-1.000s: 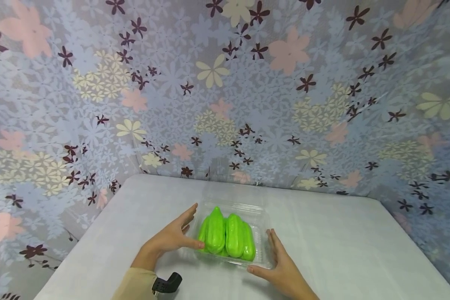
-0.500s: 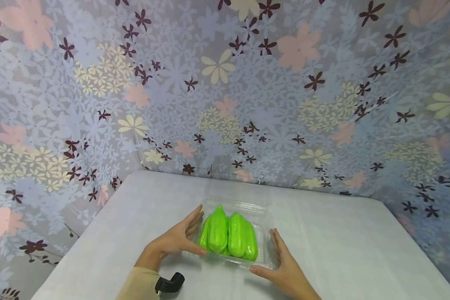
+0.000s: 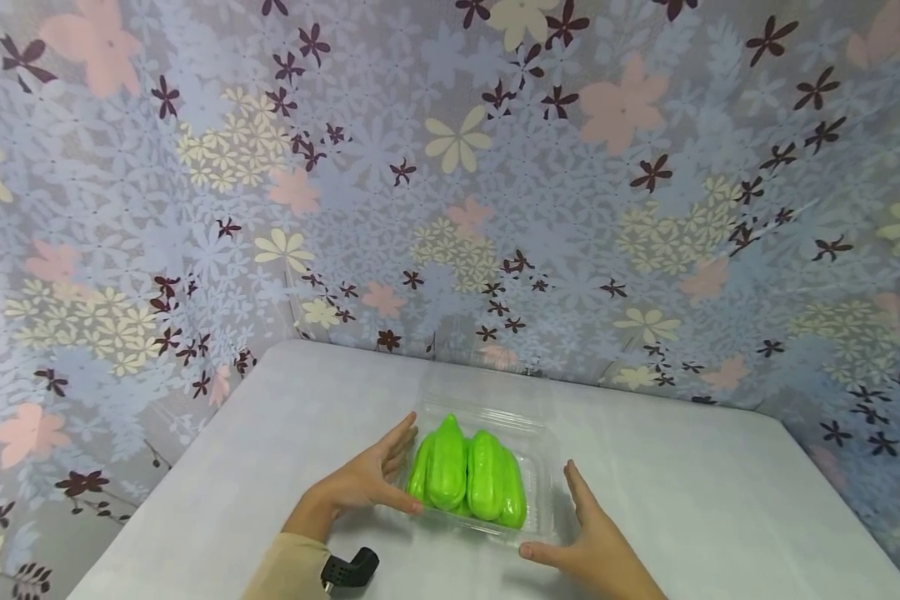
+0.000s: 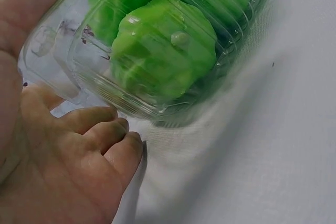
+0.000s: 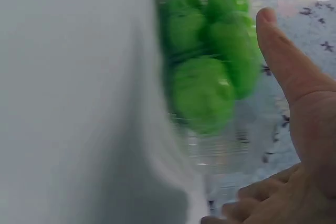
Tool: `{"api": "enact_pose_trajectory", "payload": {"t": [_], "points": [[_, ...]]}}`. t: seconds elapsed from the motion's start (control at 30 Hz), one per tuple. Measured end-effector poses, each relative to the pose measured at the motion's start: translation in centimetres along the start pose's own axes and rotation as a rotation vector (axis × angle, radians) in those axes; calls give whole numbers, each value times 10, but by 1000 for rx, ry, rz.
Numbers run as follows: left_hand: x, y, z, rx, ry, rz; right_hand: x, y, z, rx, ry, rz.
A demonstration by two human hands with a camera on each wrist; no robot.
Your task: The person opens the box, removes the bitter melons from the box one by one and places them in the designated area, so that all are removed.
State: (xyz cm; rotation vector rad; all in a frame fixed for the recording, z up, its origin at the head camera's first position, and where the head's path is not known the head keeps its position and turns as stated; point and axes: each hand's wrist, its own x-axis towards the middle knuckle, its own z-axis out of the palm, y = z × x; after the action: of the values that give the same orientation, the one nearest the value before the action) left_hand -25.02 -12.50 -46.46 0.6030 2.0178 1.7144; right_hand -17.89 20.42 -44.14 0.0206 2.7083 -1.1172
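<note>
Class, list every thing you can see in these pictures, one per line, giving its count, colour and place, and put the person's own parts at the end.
Clear plastic clamshell tray: one, transparent, middle of the table, lid open toward the wall.
Green gourds: several, exact count unclear, bright green, packed side by side in the tray.
Table: one, white cloth cover, in a corner.
Floral backdrop: one, grey-blue with pink, cream and maroon flowers, behind and beside the table.
Black wrist device: one, black, by the left sleeve.
Beige sleeve: one, left forearm.
Left hand: touching the tray's left side.
Right hand: at the tray's right side.

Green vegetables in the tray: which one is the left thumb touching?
The leftmost green vegetable; the left hand has its thumb against it, while the others lie further right.
</note>
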Motion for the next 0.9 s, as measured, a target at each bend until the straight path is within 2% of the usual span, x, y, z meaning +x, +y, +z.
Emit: {"api": "enact_pose_trajectory", "payload": {"t": [0.2,0.4,0.7,0.9], "points": [[1,3,1,8,1,-5,-9,-20,-32,-63,10,11],[2,4,1,-1,-3,-18,-8,-41,-52,-10,50,-86],[2,1,0,0,-4,-19,-4,-63,-50,126,63,-141],[2,1,1,-1,-12,-13,0,-67,-42,235,55,-154]]}}
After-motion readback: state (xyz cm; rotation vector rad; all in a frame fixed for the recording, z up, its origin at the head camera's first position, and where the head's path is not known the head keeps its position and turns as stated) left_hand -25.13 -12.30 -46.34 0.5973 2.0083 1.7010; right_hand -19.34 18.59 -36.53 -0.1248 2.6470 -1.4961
